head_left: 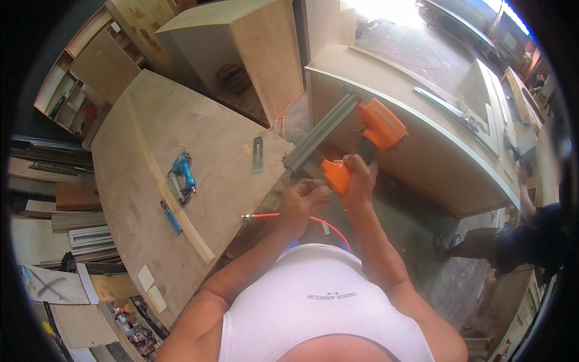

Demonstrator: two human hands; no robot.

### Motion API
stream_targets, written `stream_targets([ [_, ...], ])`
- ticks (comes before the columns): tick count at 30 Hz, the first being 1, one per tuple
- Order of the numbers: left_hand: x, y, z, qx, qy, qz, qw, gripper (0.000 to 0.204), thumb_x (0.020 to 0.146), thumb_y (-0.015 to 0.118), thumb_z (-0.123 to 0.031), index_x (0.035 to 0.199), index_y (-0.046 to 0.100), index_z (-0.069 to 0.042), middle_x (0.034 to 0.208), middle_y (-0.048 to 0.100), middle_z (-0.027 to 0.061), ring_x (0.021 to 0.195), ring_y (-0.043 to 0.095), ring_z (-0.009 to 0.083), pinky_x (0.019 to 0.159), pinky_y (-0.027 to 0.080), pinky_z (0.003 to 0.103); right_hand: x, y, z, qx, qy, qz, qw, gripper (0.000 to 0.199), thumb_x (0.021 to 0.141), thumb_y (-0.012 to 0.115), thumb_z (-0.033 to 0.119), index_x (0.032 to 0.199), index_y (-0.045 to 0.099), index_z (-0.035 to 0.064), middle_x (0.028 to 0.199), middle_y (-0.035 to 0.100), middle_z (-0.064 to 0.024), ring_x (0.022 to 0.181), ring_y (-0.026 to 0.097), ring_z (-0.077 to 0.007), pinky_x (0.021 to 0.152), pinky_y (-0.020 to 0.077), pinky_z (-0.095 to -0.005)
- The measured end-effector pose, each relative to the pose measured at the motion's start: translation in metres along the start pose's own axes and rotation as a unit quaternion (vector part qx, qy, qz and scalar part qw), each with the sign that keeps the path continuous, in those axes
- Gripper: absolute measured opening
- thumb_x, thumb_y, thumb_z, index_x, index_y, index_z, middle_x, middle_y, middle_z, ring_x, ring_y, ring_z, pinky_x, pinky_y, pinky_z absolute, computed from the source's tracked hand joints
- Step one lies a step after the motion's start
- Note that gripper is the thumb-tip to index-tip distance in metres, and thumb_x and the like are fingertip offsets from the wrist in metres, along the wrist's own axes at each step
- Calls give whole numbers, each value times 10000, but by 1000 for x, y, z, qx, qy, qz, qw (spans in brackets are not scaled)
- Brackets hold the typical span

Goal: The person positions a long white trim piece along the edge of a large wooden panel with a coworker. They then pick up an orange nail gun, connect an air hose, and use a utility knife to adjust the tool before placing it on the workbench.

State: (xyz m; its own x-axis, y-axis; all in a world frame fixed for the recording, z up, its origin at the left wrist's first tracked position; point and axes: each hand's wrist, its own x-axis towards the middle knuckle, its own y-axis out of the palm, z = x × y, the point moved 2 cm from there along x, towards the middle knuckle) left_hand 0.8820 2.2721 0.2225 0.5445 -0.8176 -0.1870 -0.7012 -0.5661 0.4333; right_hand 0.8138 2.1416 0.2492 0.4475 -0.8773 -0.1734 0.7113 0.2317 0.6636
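Note:
My right hand (360, 175) grips an orange nail gun (381, 123) by its black handle, with the gun's orange rear end low beside my left hand. Its long grey magazine (319, 134) slants up toward the edge of a wooden cabinet panel. Close to the gun's lower end, my left hand (301, 202) is closed, thumb and fingertips together; what they pinch, if anything, is too small to make out. A red air hose (330, 230) runs behind my left wrist, and its metal fitting (246, 216) rests at the worktable's edge.
On the wooden worktable (120, 199) lie a blue nail gun (183, 172), a blue-handled tool (171, 217), a long wood strip (163, 178) and a dark flat tool (258, 154). A large cabinet carcass (265, 66) stands behind. Another person (525, 241) is at the right.

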Motion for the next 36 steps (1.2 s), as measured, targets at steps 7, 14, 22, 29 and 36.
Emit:
stream_targets([
  [7, 7, 0, 8, -54, -112, -18, 992, 182, 938, 611, -215, 1011, 639, -51, 910, 639, 41, 835, 631, 143, 815, 544, 329, -2, -4, 8, -171, -110, 41, 978, 329, 685, 658, 26, 989, 534, 25, 797, 534, -2, 664, 531, -85, 605, 461, -243],
  [14, 10, 10, 21, -145, -159, 5, 976, 137, 919, 611, -214, 908, 615, -77, 858, 551, 9, 848, 558, 112, 803, 516, 322, -8, 2, 17, -184, -151, 82, 968, 355, 675, 664, 26, 1014, 558, 23, 802, 549, 1, 657, 535, -90, 610, 469, -256],
  [22, -8, 20, 19, -220, -28, -1, 975, 162, 965, 580, -134, 1098, 634, -61, 1075, 636, 53, 885, 645, 160, 840, 549, 361, 8, -3, 14, 33, 120, 59, 991, 195, 735, 591, 45, 886, 469, 63, 745, 510, -27, 610, 578, -156, 573, 521, -309],
  [29, -3, 25, 8, 122, 136, 14, 983, 359, 976, 591, -269, 1219, 598, -5, 1098, 626, 68, 929, 610, 117, 857, 519, 317, 32, -23, -4, 72, 134, 23, 988, 128, 752, 562, 41, 816, 459, 80, 708, 487, -14, 585, 538, -137, 577, 526, -310],
  [36, -3, 10, 12, 264, 226, 57, 936, 342, 981, 574, -283, 1222, 594, -42, 1101, 650, 79, 971, 625, 181, 875, 487, 326, 30, -26, -15, 93, 191, 33, 977, 87, 751, 563, 51, 772, 480, 67, 700, 489, -26, 587, 550, -142, 575, 536, -328],
])
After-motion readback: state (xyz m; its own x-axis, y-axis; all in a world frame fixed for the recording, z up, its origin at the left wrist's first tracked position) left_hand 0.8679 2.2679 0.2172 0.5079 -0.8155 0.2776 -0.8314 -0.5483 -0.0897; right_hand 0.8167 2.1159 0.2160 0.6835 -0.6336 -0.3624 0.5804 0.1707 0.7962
